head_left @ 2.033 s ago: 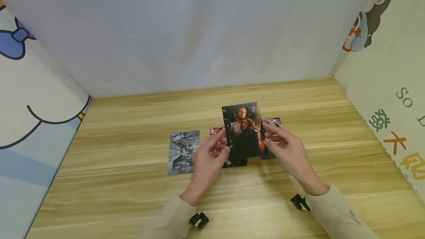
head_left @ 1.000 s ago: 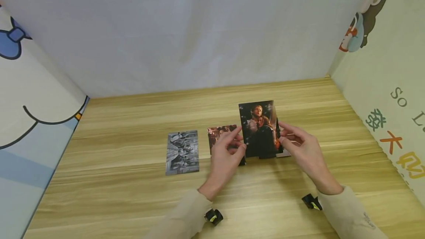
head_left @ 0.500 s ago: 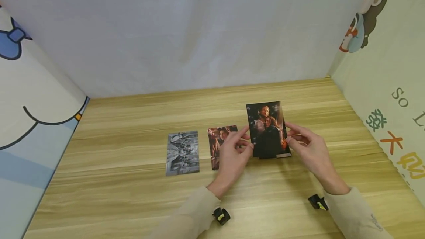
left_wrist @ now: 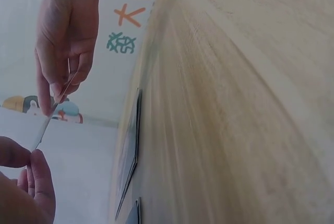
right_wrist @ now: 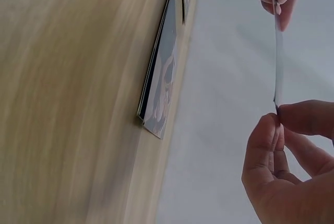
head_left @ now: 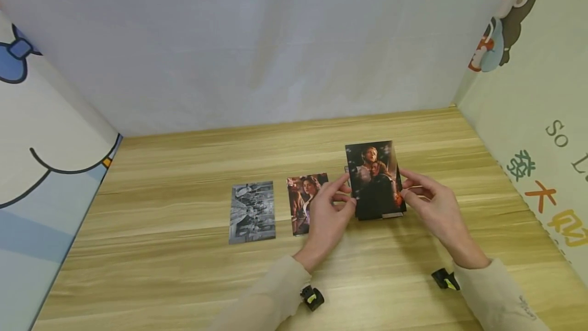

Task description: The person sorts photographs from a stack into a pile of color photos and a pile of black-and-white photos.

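Note:
In the head view a dark colour photo card point(head_left: 374, 180) showing two people is held up, tilted, above the table. My left hand point(head_left: 331, 213) pinches its left edge between thumb and fingers, and my right hand point(head_left: 434, 208) pinches the right edge. Both wrist views show the card nearly edge-on, raised off the wood. Beneath it lies a small pile of photo cards point(right_wrist: 159, 72), mostly hidden from above; one card in it sits slightly askew. Left of this pile is another colour photo point(head_left: 300, 208) of a woman, partly covered by my left hand.
Further left a black-and-white photo point(head_left: 251, 212) lies flat on the wooden table point(head_left: 174, 208). A pale cloth wall point(head_left: 285, 50) closes off the back, with printed panels on both sides. Black wrist devices point(head_left: 312, 298) sit by both sleeves.
Both hands have carried the held card to the right, from over the middle photo to above the right-hand pile. The middle photo is now largely uncovered.

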{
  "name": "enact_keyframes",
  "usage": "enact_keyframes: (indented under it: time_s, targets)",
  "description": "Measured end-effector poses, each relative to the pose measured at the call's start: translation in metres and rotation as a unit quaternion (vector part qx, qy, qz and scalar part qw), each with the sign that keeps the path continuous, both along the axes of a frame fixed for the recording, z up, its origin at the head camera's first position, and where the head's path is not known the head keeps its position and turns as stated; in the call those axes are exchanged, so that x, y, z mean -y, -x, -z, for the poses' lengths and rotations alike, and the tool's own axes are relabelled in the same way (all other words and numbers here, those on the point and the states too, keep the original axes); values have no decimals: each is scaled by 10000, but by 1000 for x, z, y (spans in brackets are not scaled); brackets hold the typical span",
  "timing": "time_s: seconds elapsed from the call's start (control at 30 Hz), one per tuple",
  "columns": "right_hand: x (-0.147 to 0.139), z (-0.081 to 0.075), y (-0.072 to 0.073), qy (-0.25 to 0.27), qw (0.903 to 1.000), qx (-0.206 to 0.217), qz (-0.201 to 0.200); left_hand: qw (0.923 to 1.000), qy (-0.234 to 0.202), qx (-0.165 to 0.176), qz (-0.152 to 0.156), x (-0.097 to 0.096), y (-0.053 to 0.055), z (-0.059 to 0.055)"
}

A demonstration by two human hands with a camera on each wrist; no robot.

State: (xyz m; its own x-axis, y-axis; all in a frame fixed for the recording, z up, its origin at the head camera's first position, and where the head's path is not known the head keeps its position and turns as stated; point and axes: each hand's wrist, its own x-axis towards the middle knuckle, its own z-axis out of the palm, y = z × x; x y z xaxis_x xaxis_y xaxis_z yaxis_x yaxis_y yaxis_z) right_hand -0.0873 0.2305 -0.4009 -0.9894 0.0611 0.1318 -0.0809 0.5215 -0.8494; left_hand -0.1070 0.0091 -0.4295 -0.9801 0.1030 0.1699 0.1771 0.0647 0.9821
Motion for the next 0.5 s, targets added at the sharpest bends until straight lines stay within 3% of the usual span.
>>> enact_keyframes:
  time_s: [0.5]
  targets:
    - [-7, 0, -1, -216, 9996, 136, 101, 10000, -60, 60, -5, -9, 0, 0]
